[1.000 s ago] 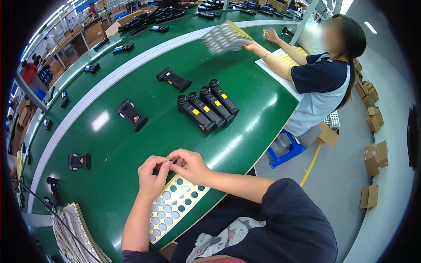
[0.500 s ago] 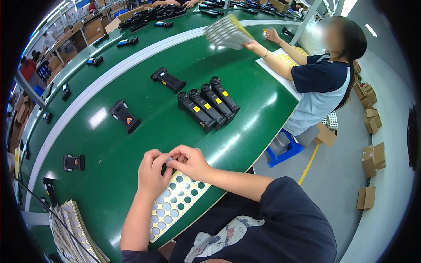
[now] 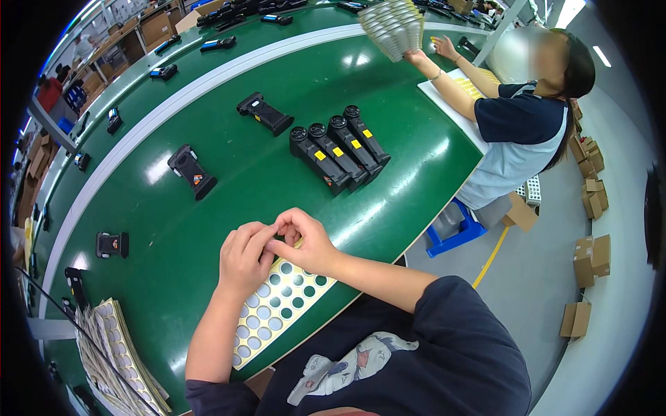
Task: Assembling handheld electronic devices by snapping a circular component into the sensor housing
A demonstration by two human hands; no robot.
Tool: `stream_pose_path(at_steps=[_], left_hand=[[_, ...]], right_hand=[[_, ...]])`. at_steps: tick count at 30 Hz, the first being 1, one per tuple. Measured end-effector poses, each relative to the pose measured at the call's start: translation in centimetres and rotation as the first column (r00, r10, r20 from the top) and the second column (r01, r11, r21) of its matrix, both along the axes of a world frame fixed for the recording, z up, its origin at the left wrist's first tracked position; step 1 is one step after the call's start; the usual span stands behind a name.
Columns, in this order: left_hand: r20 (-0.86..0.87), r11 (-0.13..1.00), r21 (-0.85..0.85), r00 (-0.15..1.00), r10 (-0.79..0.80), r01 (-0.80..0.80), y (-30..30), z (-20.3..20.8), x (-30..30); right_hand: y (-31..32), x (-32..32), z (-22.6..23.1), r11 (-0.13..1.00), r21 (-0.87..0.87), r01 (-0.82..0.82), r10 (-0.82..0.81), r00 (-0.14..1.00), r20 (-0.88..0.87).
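My left hand (image 3: 244, 255) and my right hand (image 3: 305, 243) meet over the near part of the green table, fingertips pinched together. The small grey round sticker between them is now hidden by the fingers. Beneath and beside my hands lies a sheet of round stickers (image 3: 263, 312), with grey discs in some places and green table showing through round holes in others. Beyond my hands, several black handheld devices (image 3: 338, 154) with yellow labels lie side by side. More black devices rest apart to the left, one near the middle (image 3: 191, 172) and one farther off (image 3: 265, 114).
A thick stack of sticker sheets (image 3: 121, 347) stands at the lower left, with a thin dark cable across it. A white curved rail (image 3: 149, 118) borders the table, with devices beyond. At right a co-worker (image 3: 517, 132) holds up a sticker sheet (image 3: 394, 29); a blue stool (image 3: 454, 225) stands nearby.
My joined hands shift slightly upward in the picture, and the grey disc between my fingertips drops out of sight. The view has turned a little. The co-worker's raised sheet is tilted differently.
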State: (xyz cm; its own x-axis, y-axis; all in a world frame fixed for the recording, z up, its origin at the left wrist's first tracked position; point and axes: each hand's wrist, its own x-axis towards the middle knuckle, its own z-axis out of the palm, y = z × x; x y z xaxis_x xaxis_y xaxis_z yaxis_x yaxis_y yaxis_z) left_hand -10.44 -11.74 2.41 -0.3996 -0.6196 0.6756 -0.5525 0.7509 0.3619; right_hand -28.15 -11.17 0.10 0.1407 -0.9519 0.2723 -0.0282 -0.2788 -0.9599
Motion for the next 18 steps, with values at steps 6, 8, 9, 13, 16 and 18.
stream_pose_path(at_steps=[6,8,9,13,16,18], left_hand=[[0.0,1.0,0.003,1.0,0.003,-0.003,-0.1,-0.5,0.5],[-0.006,1.0,0.018,1.0,0.008,-0.008,0.0,-0.3,0.3],[-0.018,0.999,0.039,1.0,-0.001,0.001,0.1,-0.1,0.1],[-0.042,0.995,0.097,0.999,0.026,-0.022,0.2,-0.3,0.5],[-0.059,0.989,0.143,0.998,0.034,-0.025,0.5,-0.2,0.9],[-0.07,0.989,0.149,0.997,0.031,-0.02,0.3,-0.2,0.9]], right_hand=[[-0.1,0.3,-0.7,0.997,-0.038,-0.062,0.061,0.998,-0.031],[-0.1,0.2,-1.0,0.998,-0.029,-0.061,0.061,0.998,0.004],[0.0,0.0,-1.0,0.998,-0.004,-0.057,0.057,0.998,-0.003],[0.0,0.1,-0.7,0.998,0.049,-0.043,0.043,0.999,0.009],[0.3,0.3,-0.6,0.997,0.06,-0.038,0.037,0.999,0.017],[0.2,0.3,-0.4,0.998,0.044,-0.035,0.035,0.999,0.019]])
